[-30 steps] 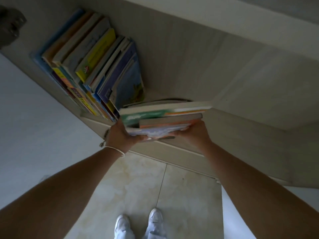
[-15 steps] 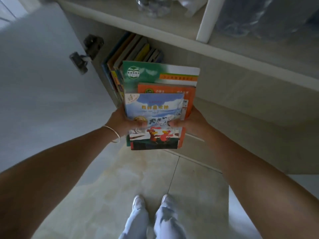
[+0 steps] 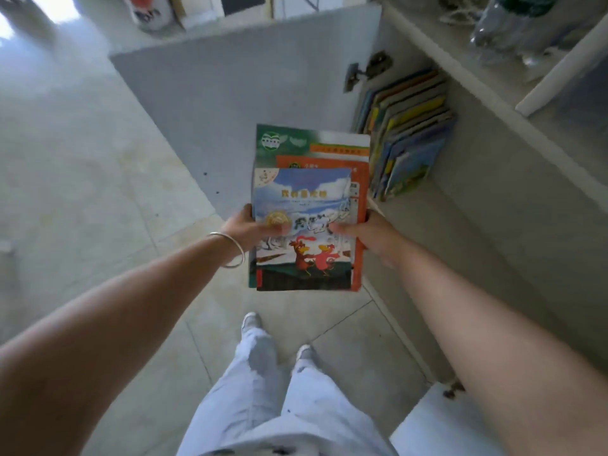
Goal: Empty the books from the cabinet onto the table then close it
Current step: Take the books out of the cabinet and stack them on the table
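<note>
I hold a stack of books (image 3: 309, 205) flat in front of me, over the floor and clear of the cabinet. The top one shows a snowy scene with two red birds; an orange and a green cover stick out beyond it. My left hand (image 3: 250, 230) grips the stack's left edge, thumb on the cover. My right hand (image 3: 368, 235) grips the right edge, thumb on top. A row of books (image 3: 404, 133) still stands upright at the left end of the open cabinet's (image 3: 487, 205) lower compartment. The table is not in view.
The cabinet's left door (image 3: 230, 103) stands open to my left, its hinge (image 3: 365, 70) at the top. A second open door (image 3: 437, 429) is at the lower right. Clear bottles (image 3: 513, 24) sit on the shelf above. Tiled floor (image 3: 98, 179) spreads out left; my legs are below.
I have lifted the stack out of the cabinet and tilted its covers up toward me. My view has swung left, away from the cabinet, and the books now hang over the floor.
</note>
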